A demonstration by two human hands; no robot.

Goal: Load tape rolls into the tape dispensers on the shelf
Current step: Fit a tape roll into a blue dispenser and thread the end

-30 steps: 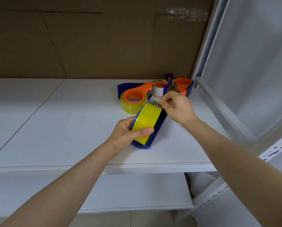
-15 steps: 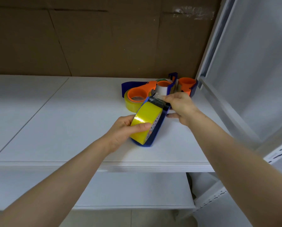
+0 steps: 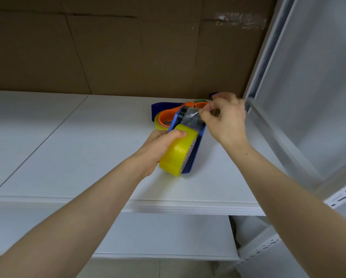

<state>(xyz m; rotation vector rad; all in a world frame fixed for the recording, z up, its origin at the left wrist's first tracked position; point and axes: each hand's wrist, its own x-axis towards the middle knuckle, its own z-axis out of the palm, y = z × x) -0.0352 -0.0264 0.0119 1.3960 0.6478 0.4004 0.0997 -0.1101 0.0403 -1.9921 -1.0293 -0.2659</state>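
Our right hand [image 3: 226, 119], blurred, hides the far dispensers and seems to pinch the clear tape end [image 3: 191, 115]. Our left hand [image 3: 160, 145] grips the yellow roll [image 3: 176, 155] seated in the blue dispenser [image 3: 196, 149] on the shelf [image 3: 87, 157], just before an orange-hubbed dispenser [image 3: 168, 115].

Head view, downward (close over shelf [image 3: 77, 157])

Both bare forearms reach forward from bottom corners, converging toward centre; left hand [image 3: 158, 149] wrapped round yellow tape roll [image 3: 176, 155], thumb across its top, fingers hidden behind; right hand [image 3: 227, 119] further out, up and right of the left, thumb and forefinger pinching clear tape end [image 3: 192, 115], other fingers curled, knuckles blurred
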